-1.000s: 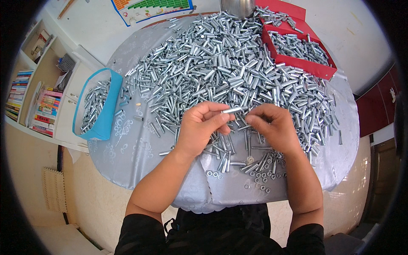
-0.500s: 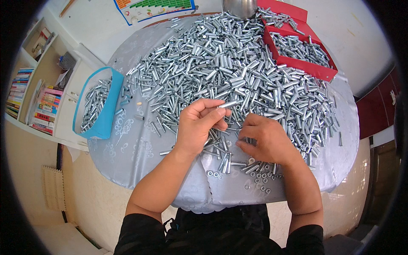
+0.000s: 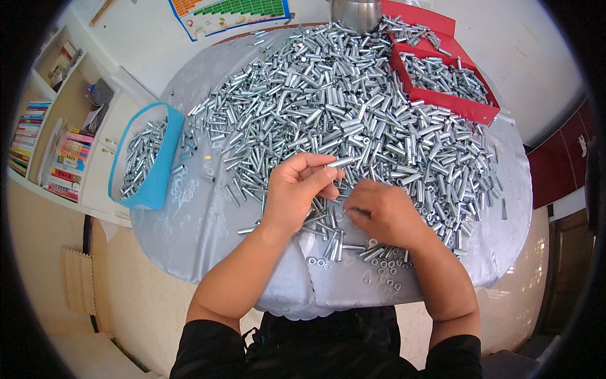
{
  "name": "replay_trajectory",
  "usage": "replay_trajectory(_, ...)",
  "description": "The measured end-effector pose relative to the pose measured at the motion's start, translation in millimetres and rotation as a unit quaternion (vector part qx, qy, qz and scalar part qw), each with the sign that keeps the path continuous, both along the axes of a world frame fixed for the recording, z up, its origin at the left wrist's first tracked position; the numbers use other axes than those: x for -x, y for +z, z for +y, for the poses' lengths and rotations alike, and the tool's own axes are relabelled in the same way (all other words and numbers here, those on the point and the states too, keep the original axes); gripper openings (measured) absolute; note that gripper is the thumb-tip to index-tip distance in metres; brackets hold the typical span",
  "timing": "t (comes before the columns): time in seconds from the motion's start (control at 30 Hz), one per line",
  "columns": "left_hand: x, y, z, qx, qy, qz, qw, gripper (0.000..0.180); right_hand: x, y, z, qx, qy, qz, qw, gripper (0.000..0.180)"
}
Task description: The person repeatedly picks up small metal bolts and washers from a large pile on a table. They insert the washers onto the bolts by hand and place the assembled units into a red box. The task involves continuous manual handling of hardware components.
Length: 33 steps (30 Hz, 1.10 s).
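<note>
My left hand (image 3: pixel 295 187) pinches a shiny metal sleeve (image 3: pixel 341 162) between thumb and fingers, its free end pointing right. Close to its right, my right hand (image 3: pixel 386 211) is curled with thumb and fingers together. Whatever those fingers hold, if anything, is hidden. Both hands are over the near edge of a big heap of silver metal sleeves and bolts (image 3: pixel 322 88). Loose bolts (image 3: pixel 333 240) lie on the cloth just below the hands. Several small washers or nuts (image 3: pixel 386 266) are scattered by my right wrist.
A silver-grey cloth covers the round table (image 3: pixel 189 252). At the left stands a blue box (image 3: pixel 158 183) filled with metal pieces. An open red box (image 3: pixel 454 108) holds more at the back right, beside a steel pot (image 3: pixel 356 14). A bookshelf (image 3: pixel 95 151) is beyond the table's left.
My right hand has shifted slightly left and down, its fingers drawing closer together. My left hand keeps the sleeve in nearly the same place.
</note>
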<state>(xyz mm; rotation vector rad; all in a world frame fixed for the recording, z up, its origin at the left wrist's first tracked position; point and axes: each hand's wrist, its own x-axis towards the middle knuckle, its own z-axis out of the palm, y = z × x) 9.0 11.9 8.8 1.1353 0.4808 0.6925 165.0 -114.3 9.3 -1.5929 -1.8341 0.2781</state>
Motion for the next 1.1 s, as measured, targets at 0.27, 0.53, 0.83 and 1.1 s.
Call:
replay_trajectory(0.27,0.1,-0.4,-2.2,-0.03,-0.04,0.026,0.998,0.02,-12.8,7.7,2.3,-0.003,-0.165,0.472,0.866,0.01)
replay_trajectory(0.53,0.0,-0.1,-5.1,-0.043,-0.054,0.026,0.997,0.019,-13.9,8.1,1.0,0.016,-0.13,0.501,0.856,0.01)
replay_trajectory(0.83,2.1,-1.2,-2.6,-0.029,-0.086,0.02,0.996,0.019,-18.5,13.3,-1.4,0.065,-0.089,0.52,0.847,0.013)
replay_trajectory(1.1,1.9,-4.3,-2.9,-0.032,-0.107,0.02,0.994,0.018,-24.5,11.8,-2.0,0.107,-0.057,0.537,0.835,0.014)
